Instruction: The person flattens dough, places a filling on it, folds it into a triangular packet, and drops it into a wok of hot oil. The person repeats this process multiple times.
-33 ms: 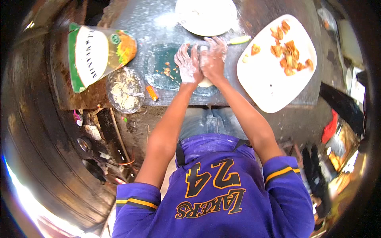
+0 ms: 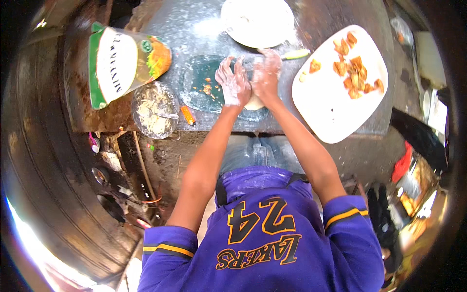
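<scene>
My left hand (image 2: 234,83), coated in white flour, lies over a green board (image 2: 194,73) with its fingers spread. Beside it my right hand (image 2: 266,73) reaches forward, fingers stretched out and a little smeared by motion. Pale dough (image 2: 254,103) shows beneath my wrists; the rest is covered by the hands. A small greyish-white shape shows between the fingers, too hidden to name. Reddish-brown crumbs (image 2: 209,88) of filling are scattered on the board left of my left hand. A knife with a yellow-green handle (image 2: 296,54) lies just right of my right hand.
On the right a white tray (image 2: 321,117) holds golden-brown fried pieces (image 2: 356,73). A white plate (image 2: 258,22) stands at the back. To the left are an oil pouch (image 2: 116,68), a clear bowl (image 2: 155,109) of pale mixture with a spoon, and an orange packet (image 2: 187,115).
The whole view has shifted slightly, moving the table things down and right. My right hand has turned a little, and the greyish-white shape between the hands shows less clearly.
</scene>
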### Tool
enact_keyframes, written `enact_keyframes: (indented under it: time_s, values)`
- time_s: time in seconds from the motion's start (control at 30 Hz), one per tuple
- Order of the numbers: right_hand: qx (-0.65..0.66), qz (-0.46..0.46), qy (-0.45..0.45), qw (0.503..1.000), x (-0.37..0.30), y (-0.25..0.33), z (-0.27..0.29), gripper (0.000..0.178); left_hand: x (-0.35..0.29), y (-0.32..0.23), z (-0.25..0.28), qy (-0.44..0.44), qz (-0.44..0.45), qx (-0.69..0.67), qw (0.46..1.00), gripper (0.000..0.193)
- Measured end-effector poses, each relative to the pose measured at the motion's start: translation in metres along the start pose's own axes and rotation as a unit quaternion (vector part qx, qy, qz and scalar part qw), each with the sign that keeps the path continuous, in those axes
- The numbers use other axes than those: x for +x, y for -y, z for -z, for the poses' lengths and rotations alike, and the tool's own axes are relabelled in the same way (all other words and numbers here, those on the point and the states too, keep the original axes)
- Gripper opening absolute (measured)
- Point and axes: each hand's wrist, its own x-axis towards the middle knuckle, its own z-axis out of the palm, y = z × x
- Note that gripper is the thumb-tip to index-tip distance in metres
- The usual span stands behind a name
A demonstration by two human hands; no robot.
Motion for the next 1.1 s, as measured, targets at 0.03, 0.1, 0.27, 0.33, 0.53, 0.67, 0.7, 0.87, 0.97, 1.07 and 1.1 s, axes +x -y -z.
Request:
enact_keyframes:
  time_s: [0.03,0.1,0.27,0.33,0.53,0.67,0.7,0.87,0.97,1.07,1.1]
  values:
    - [0.034,-0.013,-0.021,0.999,0.01,-0.001,0.005,0.031,-0.003,0.002,0.005,-0.046,0.011,-0.048,0.998,0.044]
    - [0.113,-0.062,-0.056,0.99,0.018,0.0,0.016,0.025,-0.024,0.006,0.018,-0.086,0.059,-0.145,0.984,0.037]
    - [0.197,-0.125,0.11,0.966,-0.001,0.004,0.013,0.034,-0.101,0.003,0.037,0.109,-0.083,-0.101,0.985,0.049]
    - [0.14,0.011,0.101,0.985,-0.008,0.004,-0.006,0.037,-0.113,-0.002,0.028,0.174,-0.074,-0.005,0.982,0.065]
    - [0.119,0.091,0.222,0.964,-0.017,-0.007,-0.013,0.032,-0.124,-0.017,0.023,0.199,-0.031,0.037,0.979,0.07]
    - [0.118,0.063,0.225,0.965,-0.003,-0.005,-0.013,0.034,-0.12,-0.022,0.031,0.185,-0.035,0.049,0.981,0.071]
    - [0.09,0.011,0.248,0.964,0.001,-0.004,-0.011,0.034,-0.12,-0.024,0.033,0.168,-0.032,0.051,0.984,0.072]
    - [0.105,0.001,0.163,0.981,0.004,-0.004,0.031,0.041,-0.107,-0.026,0.036,0.119,-0.039,0.027,0.992,0.078]
    - [-0.043,0.114,0.181,0.976,-0.02,-0.002,0.054,0.054,-0.097,-0.028,0.034,0.172,-0.046,0.07,0.982,0.083]
    - [-0.129,0.166,0.317,0.925,-0.055,-0.008,0.079,0.069,-0.09,-0.025,0.031,0.224,-0.058,0.119,0.965,0.093]
    - [-0.143,0.168,0.354,0.909,-0.065,-0.01,0.084,0.071,-0.092,-0.023,0.031,0.221,-0.072,0.123,0.965,0.094]
